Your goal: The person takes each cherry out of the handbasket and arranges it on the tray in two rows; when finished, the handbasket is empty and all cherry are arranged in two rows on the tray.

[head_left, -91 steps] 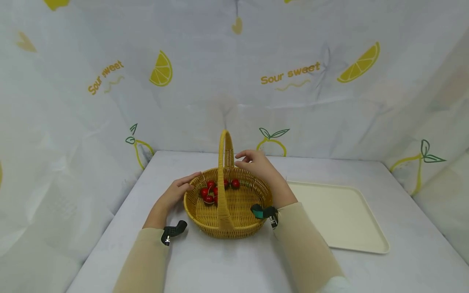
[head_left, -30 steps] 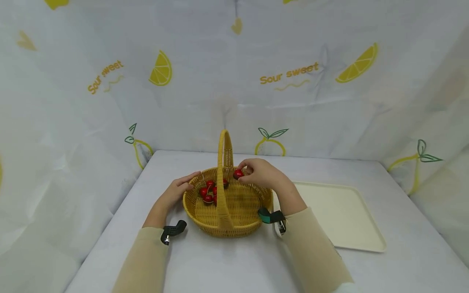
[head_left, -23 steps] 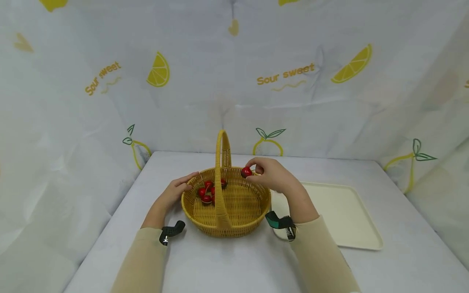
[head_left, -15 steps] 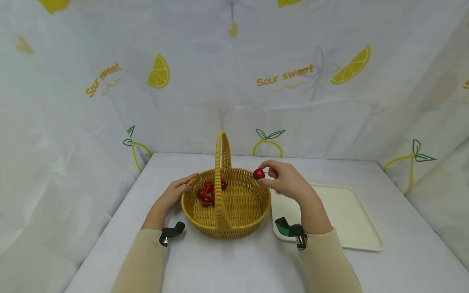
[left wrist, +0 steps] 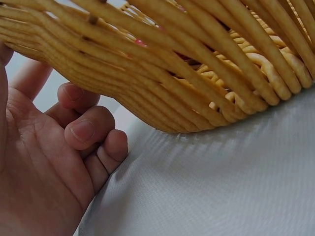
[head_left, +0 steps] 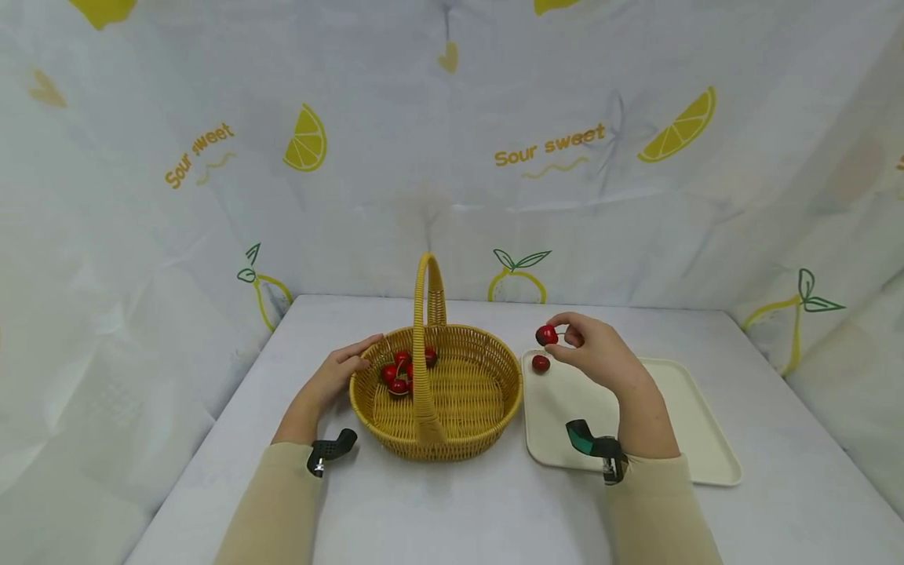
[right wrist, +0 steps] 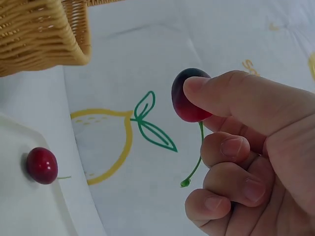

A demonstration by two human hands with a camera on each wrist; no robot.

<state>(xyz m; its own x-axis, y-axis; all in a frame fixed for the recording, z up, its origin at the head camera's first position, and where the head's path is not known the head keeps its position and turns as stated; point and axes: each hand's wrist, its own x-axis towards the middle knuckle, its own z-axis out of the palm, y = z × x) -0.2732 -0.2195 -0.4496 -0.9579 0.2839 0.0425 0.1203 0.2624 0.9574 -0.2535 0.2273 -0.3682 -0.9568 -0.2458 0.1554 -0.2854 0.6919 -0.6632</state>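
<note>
My left hand (head_left: pixel 337 373) holds the left rim of a yellow wicker basket (head_left: pixel 462 449) with a tall handle. In the left wrist view, fingers (left wrist: pixel 91 128) curl below the basket's side. Several red cherries (head_left: pixel 390 373) lie in the basket's left half, some hidden behind the handle. Above the back-left corner of a cream tray (head_left: pixel 681 416), my right hand (head_left: pixel 600 353) pinches a dark red cherry (right wrist: pixel 191 96) between thumb and forefinger, its green stem hanging down. Another cherry (right wrist: pixel 42 165) lies on the tray by that corner.
Basket and tray stand side by side on a white-covered table (head_left: pixel 452 510), the tray to the right. The tall basket handle (head_left: pixel 424 353) arches over the basket's middle. A white curtain (head_left: pixel 395 157) printed with lemons hangs behind the table.
My right hand took a cherry from the basket and carried it right, over the tray. The cherry on the tray has come into view from behind that hand. My left hand stays at the rim.
</note>
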